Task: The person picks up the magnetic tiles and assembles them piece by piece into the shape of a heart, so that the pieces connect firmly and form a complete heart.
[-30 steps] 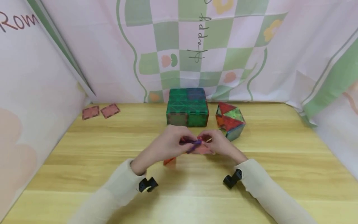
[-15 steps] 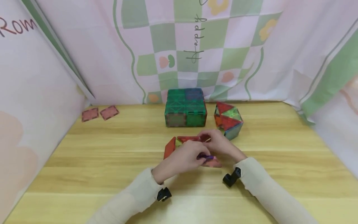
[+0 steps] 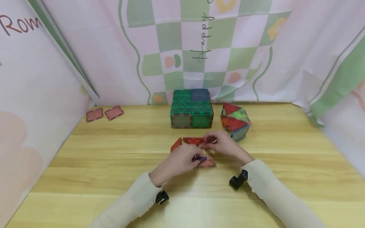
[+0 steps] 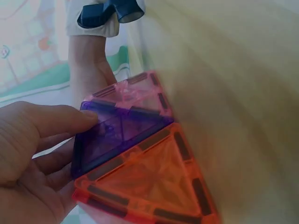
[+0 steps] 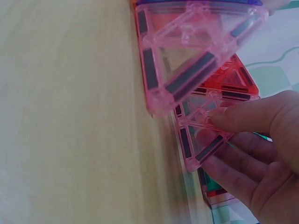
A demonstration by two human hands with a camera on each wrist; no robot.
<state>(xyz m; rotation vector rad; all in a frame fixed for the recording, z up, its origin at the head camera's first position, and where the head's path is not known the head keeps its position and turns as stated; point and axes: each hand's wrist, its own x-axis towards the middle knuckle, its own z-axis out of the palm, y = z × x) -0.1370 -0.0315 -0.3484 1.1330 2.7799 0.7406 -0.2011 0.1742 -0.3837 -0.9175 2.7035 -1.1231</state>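
Observation:
My left hand (image 3: 182,161) pinches a purple triangular magnetic tile (image 4: 117,133) between thumb and fingers. In the left wrist view a pink triangular tile (image 4: 140,93) adjoins one side of it and an orange triangular tile (image 4: 149,179) the other. Just behind, my right hand (image 3: 225,145) pinches another pink triangular tile (image 5: 192,122). Beside that one, in the right wrist view, lies a red triangular tile (image 5: 233,77). From the head, an upright red tile (image 3: 176,145) and a flat red tile (image 3: 194,140) show past the left hand, which hides the rest of this piece.
A green and blue tile box (image 3: 192,109) stands at the back middle. Right of it sits a rounded red, green and blue tile build (image 3: 235,120). Two loose pink tiles (image 3: 94,115) lie at the far left. A patterned cloth (image 3: 171,38) borders the wooden table (image 3: 114,164).
My left hand first moves right and towards me with the purple tile, uncovering the red tiles, then shifts slightly back left. My right hand stays nearly in place.

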